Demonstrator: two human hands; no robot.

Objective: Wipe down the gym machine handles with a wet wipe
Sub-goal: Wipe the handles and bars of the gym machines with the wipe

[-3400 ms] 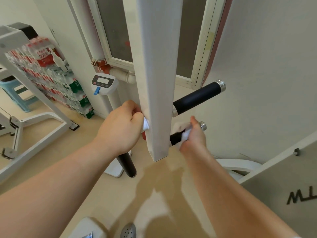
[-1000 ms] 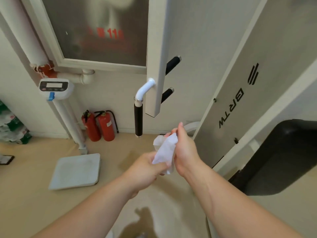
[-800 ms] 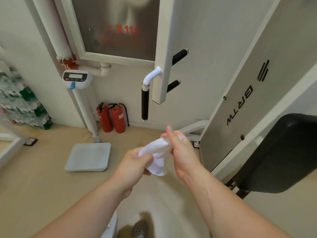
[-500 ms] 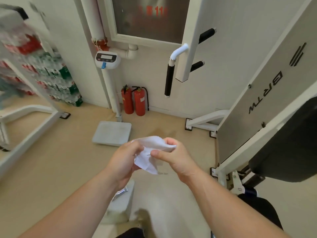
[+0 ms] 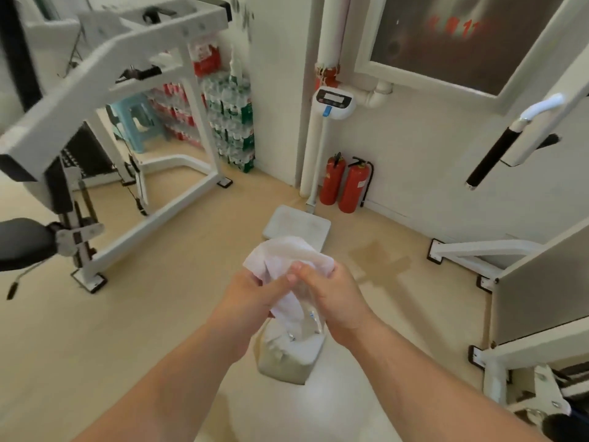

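Note:
A crumpled white wet wipe (image 5: 287,260) is bunched between both hands in the middle of the view. My left hand (image 5: 251,295) grips its left side and my right hand (image 5: 331,295) pinches its right side, thumbs nearly touching. The black-gripped machine handle (image 5: 490,154) with its white curved arm hangs far off at the upper right, well away from both hands. Below my hands a whitish pack (image 5: 290,355) lies on the floor, partly hidden by them.
A white weighing scale (image 5: 296,228) with its display post stands just beyond my hands. Two red fire extinguishers (image 5: 345,185) lean by the wall. A white machine frame (image 5: 127,74) fills the left, another machine's panel (image 5: 541,295) the right. Stacked bottled water (image 5: 229,122) sits at the back.
My hands left the handles, came together on the wipe and lowered. The view swung left and away, so the handle now sits at the upper right and the left machine frame has appeared.

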